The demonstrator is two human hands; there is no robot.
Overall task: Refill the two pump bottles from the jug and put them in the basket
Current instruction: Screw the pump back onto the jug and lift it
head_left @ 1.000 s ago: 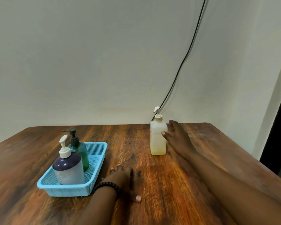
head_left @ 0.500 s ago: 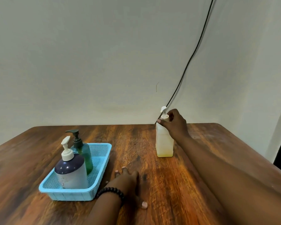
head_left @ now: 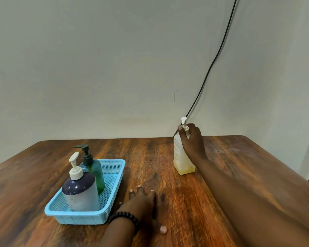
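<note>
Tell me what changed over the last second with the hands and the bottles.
The right hand climbed from the side of the pale pump bottle to its neck and closed around it below the pump head. The bottle stands on the table, as before. The left hand stayed flat on the wood, and the two bottles stayed in the blue basket.

Right hand (head_left: 192, 139) clenched, left hand (head_left: 143, 202) flat.

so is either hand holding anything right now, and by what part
The right hand grips the pale square bottle around its neck, just under the pump head; the bottle stands on the table. The left hand rests flat on the table, holding nothing.
</note>
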